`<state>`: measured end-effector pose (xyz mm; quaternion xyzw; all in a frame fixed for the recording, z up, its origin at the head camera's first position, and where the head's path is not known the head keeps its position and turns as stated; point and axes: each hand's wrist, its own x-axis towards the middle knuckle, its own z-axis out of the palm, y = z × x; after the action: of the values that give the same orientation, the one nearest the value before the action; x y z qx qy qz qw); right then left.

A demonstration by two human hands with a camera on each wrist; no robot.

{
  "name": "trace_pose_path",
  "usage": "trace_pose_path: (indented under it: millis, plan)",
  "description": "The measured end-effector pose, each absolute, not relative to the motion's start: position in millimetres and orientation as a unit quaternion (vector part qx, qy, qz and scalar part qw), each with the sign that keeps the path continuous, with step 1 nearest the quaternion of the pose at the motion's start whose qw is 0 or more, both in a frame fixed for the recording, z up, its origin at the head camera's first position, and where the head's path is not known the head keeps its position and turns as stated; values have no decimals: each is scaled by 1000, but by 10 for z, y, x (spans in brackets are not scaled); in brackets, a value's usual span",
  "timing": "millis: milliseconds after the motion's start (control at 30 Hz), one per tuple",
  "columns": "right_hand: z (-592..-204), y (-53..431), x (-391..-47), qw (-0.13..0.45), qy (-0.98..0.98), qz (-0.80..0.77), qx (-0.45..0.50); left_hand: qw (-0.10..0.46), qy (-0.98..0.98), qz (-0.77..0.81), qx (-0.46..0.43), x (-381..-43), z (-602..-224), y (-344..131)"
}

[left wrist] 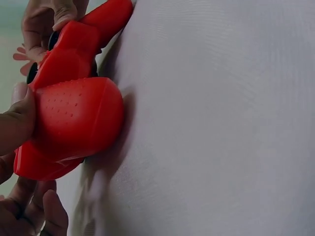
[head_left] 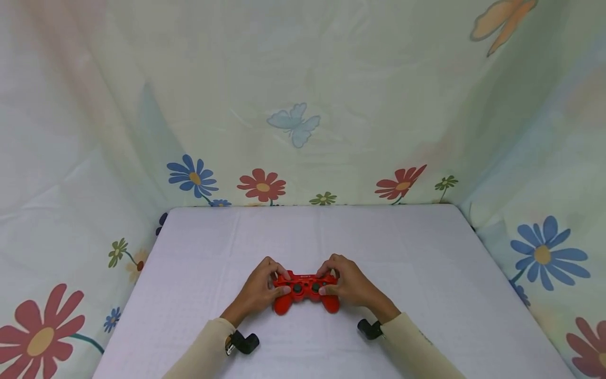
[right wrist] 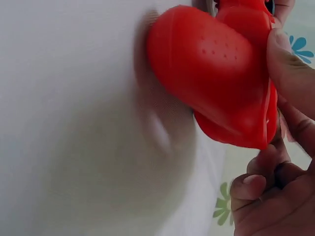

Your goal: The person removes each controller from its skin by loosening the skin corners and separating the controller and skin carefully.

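A red game controller (head_left: 307,287) with two black thumbsticks lies low over the white-covered table, its grips towards me. My left hand (head_left: 259,287) holds its left side, thumb on the front face and fingers bent over the top edge. My right hand (head_left: 352,284) grips the opposite side in much the same way. In the left wrist view, the controller's rounded grip (left wrist: 78,115) shows small raised dots, with the left thumb (left wrist: 19,118) pressed beside it. The right wrist view shows the other grip (right wrist: 202,54) and the right thumb (right wrist: 290,69) against the red surface.
White cloth covers the table (head_left: 227,237). Behind it and at both sides hang curtains (head_left: 350,105) printed with flowers and butterflies. A small black camera sits at the left wrist (head_left: 243,342) and another at the right wrist (head_left: 369,329), both close above the cloth.
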<state>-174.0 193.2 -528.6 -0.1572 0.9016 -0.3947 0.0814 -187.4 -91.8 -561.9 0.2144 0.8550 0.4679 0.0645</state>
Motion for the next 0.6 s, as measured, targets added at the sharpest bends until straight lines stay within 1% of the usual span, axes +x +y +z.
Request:
trace_pose_path:
  millis: [367,600]
  plan:
    - [-5258,1922,-1754,124,889,-408,-164,93,843,484,216,-1892,-5546,-901]
    - [-5149,1912,-1846,179,888,-387,-169,117,844,475,217,-1905,-5521,-890]
